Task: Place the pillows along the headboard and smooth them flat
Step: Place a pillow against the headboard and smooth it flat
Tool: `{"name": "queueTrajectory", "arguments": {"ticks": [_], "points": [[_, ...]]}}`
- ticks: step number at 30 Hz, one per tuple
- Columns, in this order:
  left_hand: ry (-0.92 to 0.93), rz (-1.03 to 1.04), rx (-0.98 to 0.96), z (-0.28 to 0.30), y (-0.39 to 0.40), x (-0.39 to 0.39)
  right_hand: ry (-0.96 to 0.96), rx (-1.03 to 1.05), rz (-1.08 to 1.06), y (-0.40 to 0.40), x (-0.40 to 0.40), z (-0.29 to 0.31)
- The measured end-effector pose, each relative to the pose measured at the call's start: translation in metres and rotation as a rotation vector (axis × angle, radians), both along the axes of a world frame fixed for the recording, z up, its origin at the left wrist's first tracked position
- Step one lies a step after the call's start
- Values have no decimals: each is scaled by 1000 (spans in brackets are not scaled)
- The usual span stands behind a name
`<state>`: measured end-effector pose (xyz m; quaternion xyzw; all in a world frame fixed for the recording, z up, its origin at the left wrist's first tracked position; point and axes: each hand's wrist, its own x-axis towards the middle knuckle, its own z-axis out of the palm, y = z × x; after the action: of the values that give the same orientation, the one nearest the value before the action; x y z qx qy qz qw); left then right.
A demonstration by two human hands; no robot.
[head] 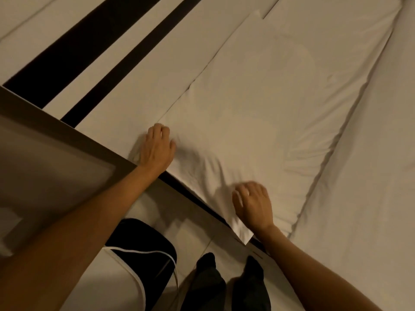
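— Head view, nearest first: what can you count?

— Two bare forearms come in from the bottom edge, and below them two dark-socked feet (231, 265) stand on a pale floor (197, 230). A black cushion with white piping (143, 241) sits just beside the feet; its lower part is cut off by the left arm and the frame edge.

— And the hands?

— Two. The left hand (157, 149) lies palm down on the near left corner of one white pillow (247, 122), fingers curled loosely and slightly spread, pressing the fabric; I cannot tell whether they pinch any of it. The right hand (253, 205) rests on the pillow's near right corner, fingers bent downward, knuckles up; whether cloth is caught under them is hidden.

— Where does the pillow lie?

— On the white bed (359, 198), its long side running beside the pale headboard (143, 70), which carries two dark stripes. The near corner overhangs the bed's dark edge. Creases fan out from both hands.

— Anything beyond?

— A second pillow (336, 37) lies farther along the headboard, touching the first end to end; its far end is cut off by the frame. At left, a grey-brown bedside surface (45, 153) is blurred and only partly in view.
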<state>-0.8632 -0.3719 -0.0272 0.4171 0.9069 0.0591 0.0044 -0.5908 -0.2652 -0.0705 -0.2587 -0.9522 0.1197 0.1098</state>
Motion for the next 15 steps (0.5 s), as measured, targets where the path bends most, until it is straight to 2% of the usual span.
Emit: {"name": "queueTrajectory", "arguments": {"ticks": [3,6,11,15], "points": [[-210,57,43,-7,32,-5,-26,-72,-270,22,-38,5],[-344,43,-46,-26,50,-9,-164,-261,-306,29,-57,-8],[-365,80,-110,-35,41,-15,-307,-354,-411,15,-40,-25],[-401,114,-294,-7,26,-22,-461,-435,-538,12,-8,-11]]}}
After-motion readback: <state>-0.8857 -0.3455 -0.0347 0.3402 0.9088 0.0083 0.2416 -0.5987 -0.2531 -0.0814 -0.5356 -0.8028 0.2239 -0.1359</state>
